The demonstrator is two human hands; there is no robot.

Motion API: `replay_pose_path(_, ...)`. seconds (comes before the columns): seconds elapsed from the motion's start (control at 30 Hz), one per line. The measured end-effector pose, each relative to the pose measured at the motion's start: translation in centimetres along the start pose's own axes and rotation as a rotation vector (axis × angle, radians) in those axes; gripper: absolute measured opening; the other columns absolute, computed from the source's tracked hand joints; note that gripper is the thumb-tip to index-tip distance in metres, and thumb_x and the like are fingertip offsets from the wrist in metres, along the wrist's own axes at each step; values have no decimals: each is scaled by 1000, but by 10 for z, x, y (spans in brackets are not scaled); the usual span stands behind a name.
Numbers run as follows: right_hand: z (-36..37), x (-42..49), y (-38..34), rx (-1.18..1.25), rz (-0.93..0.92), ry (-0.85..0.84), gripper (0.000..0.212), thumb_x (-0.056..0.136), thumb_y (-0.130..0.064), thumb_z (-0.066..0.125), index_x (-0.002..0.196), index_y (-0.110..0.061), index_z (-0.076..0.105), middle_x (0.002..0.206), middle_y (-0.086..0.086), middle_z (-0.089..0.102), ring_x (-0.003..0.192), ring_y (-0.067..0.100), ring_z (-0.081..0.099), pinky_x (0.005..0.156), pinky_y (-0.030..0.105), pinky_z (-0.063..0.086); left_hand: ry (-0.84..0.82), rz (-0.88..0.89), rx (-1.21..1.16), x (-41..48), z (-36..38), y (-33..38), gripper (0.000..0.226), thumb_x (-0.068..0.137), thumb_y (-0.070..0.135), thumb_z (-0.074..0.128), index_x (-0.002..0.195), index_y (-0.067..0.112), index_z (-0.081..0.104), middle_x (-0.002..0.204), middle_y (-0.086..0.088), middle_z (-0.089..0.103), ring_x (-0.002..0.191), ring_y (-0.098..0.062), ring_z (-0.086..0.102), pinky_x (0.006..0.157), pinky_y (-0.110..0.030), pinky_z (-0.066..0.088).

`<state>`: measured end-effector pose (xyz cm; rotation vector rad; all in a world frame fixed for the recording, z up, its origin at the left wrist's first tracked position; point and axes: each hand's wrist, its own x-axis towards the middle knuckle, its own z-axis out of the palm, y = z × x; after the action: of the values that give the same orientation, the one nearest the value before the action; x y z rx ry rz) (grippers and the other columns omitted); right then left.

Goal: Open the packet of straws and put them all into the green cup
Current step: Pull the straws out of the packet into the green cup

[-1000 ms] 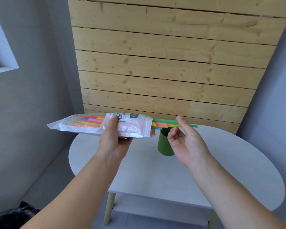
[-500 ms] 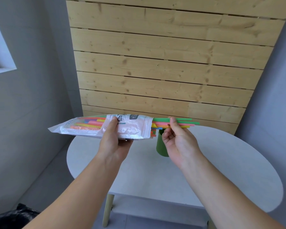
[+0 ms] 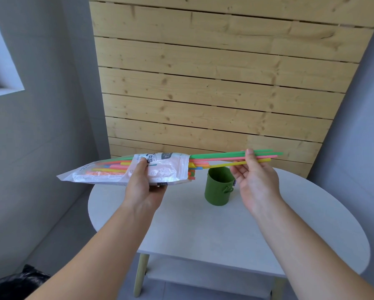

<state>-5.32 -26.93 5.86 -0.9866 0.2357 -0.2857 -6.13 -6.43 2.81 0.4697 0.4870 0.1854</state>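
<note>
The pale plank wall (image 3: 214, 83) fills the far side, and in front of it stands a white rounded table (image 3: 203, 234), low enough that both arms work above it rather than on it. Held in the air over the table's left part is the packet (image 3: 171, 172), lying almost level with its sealed end to the left and its opened mouth to the right, which I judge is meant to let its contents slide out sideways toward the other hand. The green cup (image 3: 217, 189) stands upright on the table just right of that mouth and below it, close enough for a short drop; no straw rises above its rim, so it looks empty so far. The left hand (image 3: 144, 187) grips the packet from underneath at its middle, thumb on top, steadying it against the pull. The right hand (image 3: 257, 180) pinches a few straws (image 3: 220, 156), thumb on top and fingers beneath, near their right ends, above and just right of the cup. These green, pink and yellow ones are partly drawn out, their left ends inside the mouth. Most of the coloured bundle remains in the packet, some short ends poking from the opening.
</note>
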Motion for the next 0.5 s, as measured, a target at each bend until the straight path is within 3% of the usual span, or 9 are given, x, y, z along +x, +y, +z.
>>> replay_pose_path(0.1,-8,8,-9,-37,-70,53,20,98,-21,63,81,-10,62,72,5,63,63,16,62,64,29,57,15,13,4,4,-3,4,13,99,22,71,105,14,63,108,-8,76,99,-24,74,93,-43,60)
replay_pose_path(0.3,-30,28,-25,-42,-99,179,14,99,-22,61,87,-16,62,80,4,63,64,15,61,61,27,56,46,32,25,13,-13,9,21,97,24,73,113,15,65,110,-6,76,97,-22,76,72,-39,62)
replay_pose_path(0.43,-46,38,-32,-78,-142,264,14,98,-23,61,85,-20,62,85,3,65,68,15,63,66,28,57,34,55,46,15,-17,8,30,97,24,73,123,15,63,116,-7,76,102,-23,76,78,-41,63)
replay_pose_path(0.5,-50,40,-33,-117,-179,281,17,98,-24,61,82,-20,61,81,2,64,61,12,63,70,30,57,5,62,73,15,-17,3,31,98,24,71,127,15,61,120,-8,76,105,-24,75,83,-42,62)
